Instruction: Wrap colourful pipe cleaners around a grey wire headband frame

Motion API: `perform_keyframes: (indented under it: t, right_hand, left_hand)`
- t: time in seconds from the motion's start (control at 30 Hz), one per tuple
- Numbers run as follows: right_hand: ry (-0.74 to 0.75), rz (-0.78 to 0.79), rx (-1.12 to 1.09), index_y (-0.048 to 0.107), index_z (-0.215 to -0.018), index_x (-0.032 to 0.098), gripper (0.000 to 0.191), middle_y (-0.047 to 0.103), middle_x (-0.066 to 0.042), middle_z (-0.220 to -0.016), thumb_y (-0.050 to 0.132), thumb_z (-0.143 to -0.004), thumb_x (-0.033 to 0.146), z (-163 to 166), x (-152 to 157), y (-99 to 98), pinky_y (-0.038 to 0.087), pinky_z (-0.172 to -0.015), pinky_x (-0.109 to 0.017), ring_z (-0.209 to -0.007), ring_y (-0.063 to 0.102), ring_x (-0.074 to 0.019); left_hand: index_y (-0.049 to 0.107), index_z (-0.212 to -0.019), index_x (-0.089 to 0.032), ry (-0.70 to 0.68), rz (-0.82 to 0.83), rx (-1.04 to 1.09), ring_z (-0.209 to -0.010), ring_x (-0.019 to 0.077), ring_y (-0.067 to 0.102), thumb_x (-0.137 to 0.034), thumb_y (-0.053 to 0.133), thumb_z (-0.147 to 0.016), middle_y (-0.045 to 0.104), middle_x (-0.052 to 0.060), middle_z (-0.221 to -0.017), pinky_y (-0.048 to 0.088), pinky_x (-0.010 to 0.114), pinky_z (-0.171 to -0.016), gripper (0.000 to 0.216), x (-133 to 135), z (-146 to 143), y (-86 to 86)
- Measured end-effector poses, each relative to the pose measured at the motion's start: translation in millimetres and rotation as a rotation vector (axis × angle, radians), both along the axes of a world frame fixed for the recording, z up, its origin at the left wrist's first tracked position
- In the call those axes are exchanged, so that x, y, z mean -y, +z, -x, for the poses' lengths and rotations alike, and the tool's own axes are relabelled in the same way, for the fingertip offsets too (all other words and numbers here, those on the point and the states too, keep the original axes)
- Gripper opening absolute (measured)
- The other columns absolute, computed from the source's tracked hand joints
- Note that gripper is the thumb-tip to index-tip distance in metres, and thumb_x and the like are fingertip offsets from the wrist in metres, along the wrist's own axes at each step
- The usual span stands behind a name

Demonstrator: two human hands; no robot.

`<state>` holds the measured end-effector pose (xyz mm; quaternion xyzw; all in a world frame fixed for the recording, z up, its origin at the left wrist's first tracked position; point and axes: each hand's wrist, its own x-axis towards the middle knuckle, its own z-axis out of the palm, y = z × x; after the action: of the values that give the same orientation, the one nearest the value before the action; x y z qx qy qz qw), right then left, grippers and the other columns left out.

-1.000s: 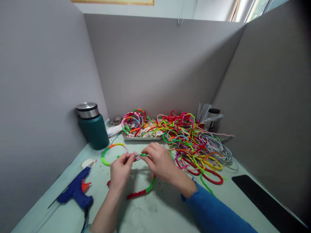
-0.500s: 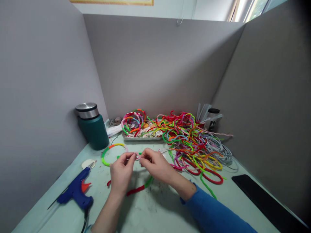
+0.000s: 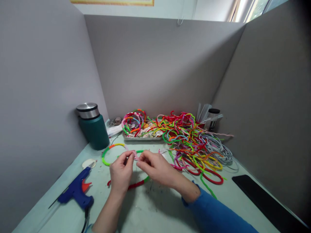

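Observation:
Between my two hands is a pink pipe cleaner (image 3: 135, 156), pinched close to the fingertips. My left hand (image 3: 122, 168) is closed on its left end. My right hand (image 3: 155, 166) pinches the other side, a short gap away. Below them hangs or lies a curve of red and green pipe cleaner (image 3: 138, 184); whether it joins the pink piece is hidden by my hands. Just behind my left hand, a multicoloured pipe-cleaner ring (image 3: 106, 156) in green, orange and yellow lies on the table.
A blue glue gun (image 3: 77, 191) lies at left beside a round pad (image 3: 88, 163). Behind it stands a green bottle (image 3: 94, 131). A metal tray (image 3: 143, 139) holds buttons and rings. Tangled pipe cleaners (image 3: 179, 129) heap at right, near a black flat object (image 3: 264, 200). Grey panels enclose the table.
My right hand has shifted slightly left, towards my left hand. The pink piece now slants between the fingers, and the red and green curve has moved up a little.

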<state>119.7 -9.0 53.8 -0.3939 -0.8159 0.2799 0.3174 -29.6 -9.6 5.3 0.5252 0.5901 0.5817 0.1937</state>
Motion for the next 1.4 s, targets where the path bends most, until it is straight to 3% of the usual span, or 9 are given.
perform_keyframes:
  t: [0.13, 0.33, 0.5, 0.63, 0.93, 1.07, 1.17, 1.3, 1.4]
  right_hand:
    - [-0.078, -0.201, 0.061, 0.058, -0.077, 0.017, 0.024, 0.057, 0.002, -0.066, 0.046, -0.090, 0.033, -10, -1, 10.6, 0.029, -0.053, -0.021, -0.058, 0.047, -0.0092]
    - [-0.270, -0.482, 0.175, 0.064, -0.081, 0.017, 0.021, 0.062, -0.004, -0.078, 0.048, -0.089, 0.029, -22, -7, 19.3, 0.034, -0.065, -0.023, -0.072, 0.054, -0.0129]
    - [-0.298, -0.442, 0.181, 0.066, -0.080, 0.019, 0.020, 0.064, -0.003, -0.078, 0.052, -0.088, 0.031, -30, -25, 9.9, 0.035, -0.066, -0.022, -0.072, 0.056, -0.0124]
    - [-0.245, -0.351, 0.248, 0.069, -0.080, 0.021, 0.018, 0.065, -0.002, -0.077, 0.055, -0.085, 0.032, -31, -38, -4.4, 0.034, -0.063, -0.022, -0.072, 0.057, -0.0125]
    - [-0.220, -0.275, 0.358, 0.070, -0.080, 0.021, 0.023, 0.065, -0.002, -0.076, 0.055, -0.085, 0.039, -33, -47, -18.4, 0.034, -0.061, -0.024, -0.071, 0.057, -0.0135]
    - [-0.280, -0.366, 0.306, 0.069, -0.084, 0.020, 0.021, 0.064, -0.005, -0.083, 0.058, -0.083, 0.038, -32, -47, -17.1, 0.038, -0.071, -0.027, -0.082, 0.056, -0.0172]
    - [-0.301, -0.489, 0.172, 0.067, -0.089, 0.018, 0.020, 0.063, -0.008, -0.092, 0.056, -0.085, 0.034, -30, -44, -12.9, 0.038, -0.080, -0.030, -0.091, 0.054, -0.0192]
    - [-0.122, -0.509, 0.045, 0.064, -0.087, 0.017, 0.021, 0.065, -0.006, -0.084, 0.046, -0.091, 0.026, -23, -31, -8.0, 0.041, -0.074, -0.026, -0.081, 0.056, -0.0154]
    - [-0.010, -0.475, 0.093, 0.064, -0.087, 0.017, 0.022, 0.066, -0.004, -0.082, 0.044, -0.092, 0.026, -13, -20, -8.7, 0.041, -0.071, -0.025, -0.076, 0.058, -0.0139]
  left_hand:
    - [0.068, -0.088, -0.019, -0.103, 0.024, 0.003, -0.080, 0.0203, 0.064, -0.038, 0.058, -0.078, 0.072, 0.005, -0.085, 0.047, 0.029, -0.075, 0.024, -2, 1, -1.4]
    - [0.059, -0.103, -0.017, -0.381, 0.044, 0.113, -0.081, 0.0187, 0.065, -0.035, 0.058, -0.080, 0.071, 0.006, -0.082, 0.048, 0.027, -0.073, 0.029, 2, -4, 1.4]
    - [0.052, -0.115, -0.018, -0.567, 0.050, 0.144, -0.079, 0.0172, 0.065, -0.030, 0.055, -0.083, 0.071, 0.006, -0.083, 0.047, 0.025, -0.069, 0.034, 10, -6, 6.7]
    - [0.055, -0.113, -0.017, -0.653, 0.042, 0.119, -0.086, 0.0185, 0.065, -0.027, 0.055, -0.083, 0.070, 0.008, -0.091, 0.049, 0.026, -0.072, 0.031, 14, -7, 7.4]
    - [0.068, -0.094, -0.019, -0.466, -0.052, -0.143, -0.083, 0.0172, 0.064, -0.028, 0.058, -0.082, 0.070, 0.006, -0.093, 0.049, 0.027, -0.074, 0.018, 4, -7, -0.4]
    - [0.071, -0.090, -0.019, -0.368, -0.116, -0.214, -0.083, 0.0165, 0.063, -0.027, 0.057, -0.083, 0.068, 0.006, -0.090, 0.048, 0.027, -0.075, 0.017, 0, -6, 2.0]
    - [0.072, -0.086, -0.020, -0.250, -0.138, -0.184, -0.091, 0.0179, 0.062, -0.028, 0.058, -0.081, 0.066, 0.007, -0.103, 0.047, 0.028, -0.079, 0.017, -2, -4, 0.9]
    - [0.071, -0.086, -0.021, -0.131, -0.101, -0.057, -0.088, 0.0186, 0.064, -0.032, 0.060, -0.079, 0.070, 0.006, -0.096, 0.047, 0.030, -0.082, 0.018, -3, -1, -2.9]
    - [0.071, -0.088, -0.020, -0.050, -0.027, 0.070, -0.077, 0.0178, 0.065, -0.036, 0.063, -0.075, 0.072, 0.004, -0.085, 0.050, 0.028, -0.072, 0.022, -3, 0, -2.2]
